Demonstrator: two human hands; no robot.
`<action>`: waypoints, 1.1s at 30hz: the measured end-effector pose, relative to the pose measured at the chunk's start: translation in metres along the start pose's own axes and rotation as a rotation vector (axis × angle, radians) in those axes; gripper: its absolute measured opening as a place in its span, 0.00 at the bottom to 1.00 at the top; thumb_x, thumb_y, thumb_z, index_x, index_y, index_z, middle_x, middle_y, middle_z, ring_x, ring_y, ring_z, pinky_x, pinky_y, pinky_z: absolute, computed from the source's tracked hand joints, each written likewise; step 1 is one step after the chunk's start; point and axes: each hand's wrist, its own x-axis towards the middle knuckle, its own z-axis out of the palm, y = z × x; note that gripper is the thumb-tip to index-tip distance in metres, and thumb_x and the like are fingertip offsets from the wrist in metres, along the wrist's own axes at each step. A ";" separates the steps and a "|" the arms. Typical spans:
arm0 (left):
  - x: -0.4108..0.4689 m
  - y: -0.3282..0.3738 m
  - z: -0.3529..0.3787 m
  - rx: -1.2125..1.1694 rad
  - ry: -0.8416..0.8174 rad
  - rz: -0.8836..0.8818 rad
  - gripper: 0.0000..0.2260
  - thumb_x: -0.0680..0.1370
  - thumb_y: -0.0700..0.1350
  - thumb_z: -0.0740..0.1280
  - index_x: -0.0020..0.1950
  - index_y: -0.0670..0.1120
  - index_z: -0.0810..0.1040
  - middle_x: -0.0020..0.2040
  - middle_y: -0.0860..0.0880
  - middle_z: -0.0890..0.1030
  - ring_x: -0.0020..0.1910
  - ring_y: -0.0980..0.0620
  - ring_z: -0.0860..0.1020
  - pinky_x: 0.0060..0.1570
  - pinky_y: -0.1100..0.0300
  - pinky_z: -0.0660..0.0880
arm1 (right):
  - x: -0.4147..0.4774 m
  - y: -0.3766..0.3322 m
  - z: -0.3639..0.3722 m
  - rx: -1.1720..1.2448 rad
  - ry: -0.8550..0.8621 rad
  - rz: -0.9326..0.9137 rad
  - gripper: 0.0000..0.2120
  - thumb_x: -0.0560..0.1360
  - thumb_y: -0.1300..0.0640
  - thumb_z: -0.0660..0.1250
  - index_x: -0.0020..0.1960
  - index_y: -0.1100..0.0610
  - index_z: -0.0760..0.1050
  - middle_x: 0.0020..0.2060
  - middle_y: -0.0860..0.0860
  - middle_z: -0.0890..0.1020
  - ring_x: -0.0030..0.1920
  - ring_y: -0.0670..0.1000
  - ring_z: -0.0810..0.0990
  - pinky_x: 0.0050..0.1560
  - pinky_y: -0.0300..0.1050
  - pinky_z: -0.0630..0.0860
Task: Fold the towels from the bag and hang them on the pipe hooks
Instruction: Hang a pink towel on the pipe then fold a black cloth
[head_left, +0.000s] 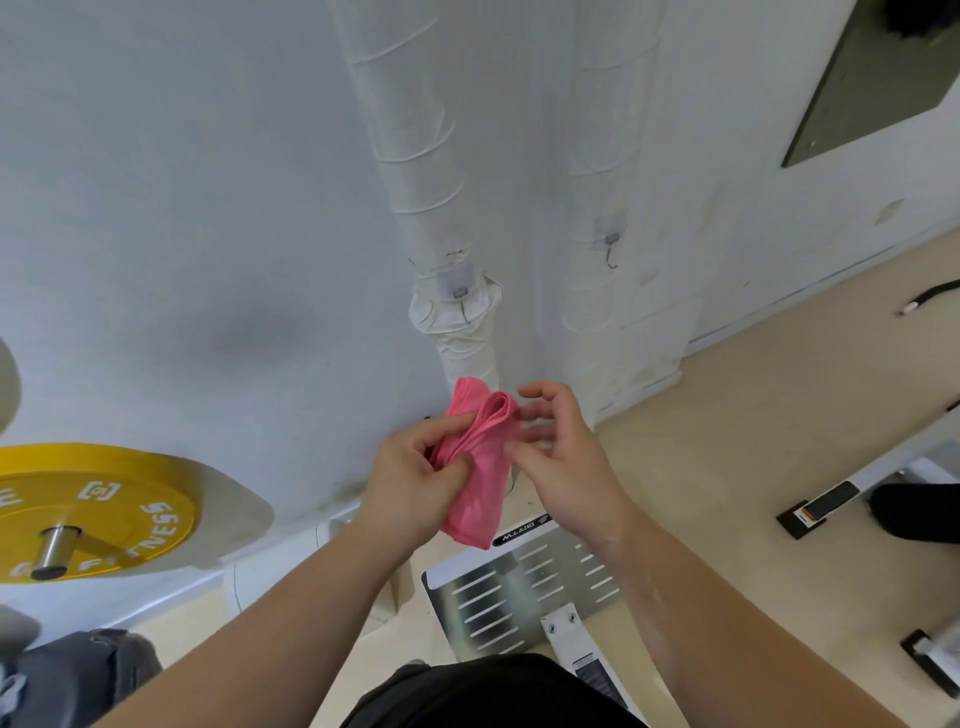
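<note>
Yellow weight plate (88, 512) sitting at 8 o'clock, on a steel bar, against the white wall (208, 208). Left hand (415, 480) clenching the pink towel (480, 462) just below centre, thumb and fingers pinching its folded layers. Towel bunching into a rolled fold at its top edge, hanging down toward 6 o'clock. Right hand (558, 452) hovering just beside the towel at 3 o'clock, fingers loosely spread, grasping nothing. Two wrapped pipes (431, 156) rising toward 12 o'clock, each carrying an empty hook (612, 254). Slotted metal footplate (519, 592) lying below the hands.
</note>
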 end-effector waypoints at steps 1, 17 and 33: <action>0.001 0.004 -0.004 -0.034 -0.039 -0.003 0.24 0.72 0.29 0.66 0.55 0.56 0.85 0.48 0.53 0.88 0.47 0.53 0.85 0.48 0.54 0.81 | 0.001 0.001 -0.005 -0.136 0.019 -0.070 0.25 0.72 0.61 0.72 0.59 0.36 0.68 0.59 0.44 0.75 0.58 0.46 0.77 0.56 0.37 0.75; 0.020 0.005 -0.041 -0.753 -0.444 -0.414 0.32 0.66 0.51 0.80 0.70 0.50 0.78 0.65 0.36 0.77 0.60 0.39 0.75 0.60 0.47 0.71 | 0.001 -0.018 -0.027 0.114 -0.205 -0.008 0.19 0.82 0.59 0.65 0.63 0.36 0.69 0.50 0.55 0.86 0.50 0.56 0.84 0.56 0.59 0.79; 0.013 -0.016 -0.027 -0.361 0.083 -0.231 0.19 0.81 0.32 0.64 0.54 0.57 0.85 0.55 0.49 0.83 0.50 0.51 0.77 0.50 0.56 0.74 | 0.018 0.008 -0.010 0.219 -0.218 0.179 0.16 0.75 0.66 0.72 0.56 0.49 0.83 0.60 0.53 0.81 0.56 0.52 0.83 0.54 0.48 0.82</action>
